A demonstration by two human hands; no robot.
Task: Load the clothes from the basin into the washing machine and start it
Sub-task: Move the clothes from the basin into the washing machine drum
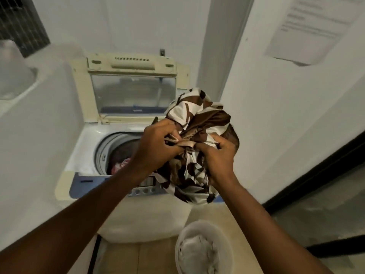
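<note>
A top-loading washing machine (88,143) stands ahead with its lid (132,95) raised. A reddish garment (120,166) lies in the drum. Both hands hold a bundled brown-and-white patterned cloth (197,119) above the machine's right front corner. My left hand (156,143) grips its left side and my right hand (217,157) grips its lower right. The cloth hides part of the control panel (142,189). On the floor below stands the white basin (181,234) with a pale garment (199,254) in it.
A white wall ledge (39,107) juts out close on the left of the machine. A white wall with a taped paper notice (314,30) runs along the right. A dark-framed glass door (325,194) is at lower right. The floor is tan tile (154,256).
</note>
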